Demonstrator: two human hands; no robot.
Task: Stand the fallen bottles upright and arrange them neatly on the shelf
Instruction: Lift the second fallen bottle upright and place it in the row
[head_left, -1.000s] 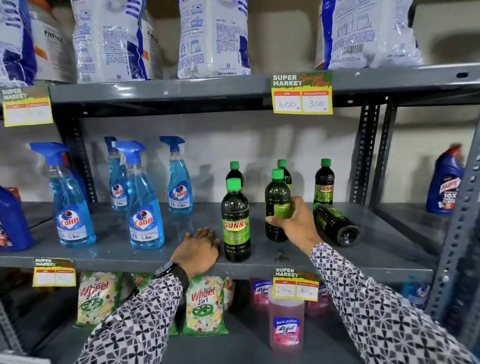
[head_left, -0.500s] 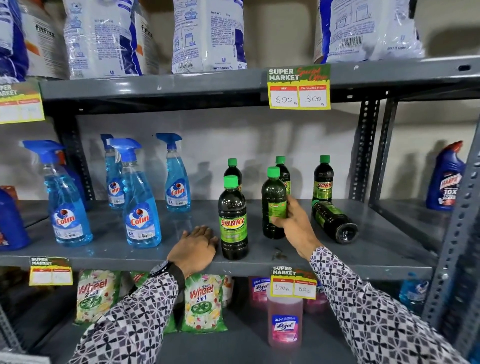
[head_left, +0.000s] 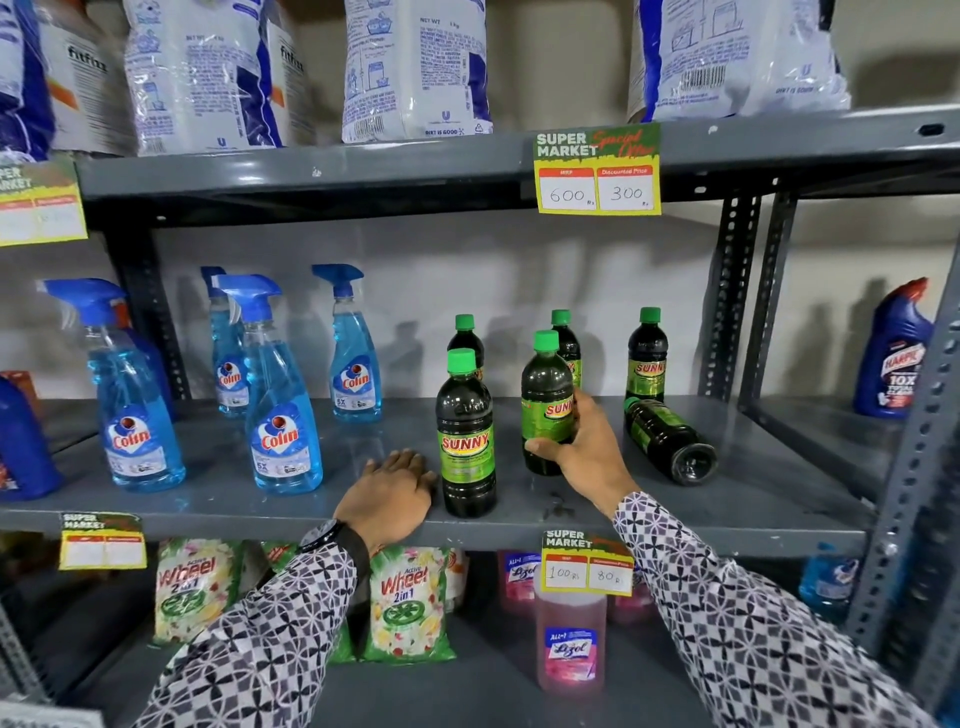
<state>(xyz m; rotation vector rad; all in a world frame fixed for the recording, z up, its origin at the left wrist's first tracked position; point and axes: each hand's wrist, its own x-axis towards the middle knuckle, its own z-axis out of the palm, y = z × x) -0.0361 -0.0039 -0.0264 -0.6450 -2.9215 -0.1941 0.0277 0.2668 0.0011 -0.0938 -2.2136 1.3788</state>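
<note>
Right hand (head_left: 582, 449) is gripping an upright green-capped bottle (head_left: 546, 400) standing on the grey shelf (head_left: 769, 499). Just right of that hand, a fallen bottle (head_left: 670, 441) is lying on its side. Left hand (head_left: 389, 493) is resting flat, fingers loose, touching the front bottle (head_left: 465, 441) at its right

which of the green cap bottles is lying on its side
The rightmost front bottle, lying with its base toward the shelf edge, right of the right hand. The other five stand upright.
</note>
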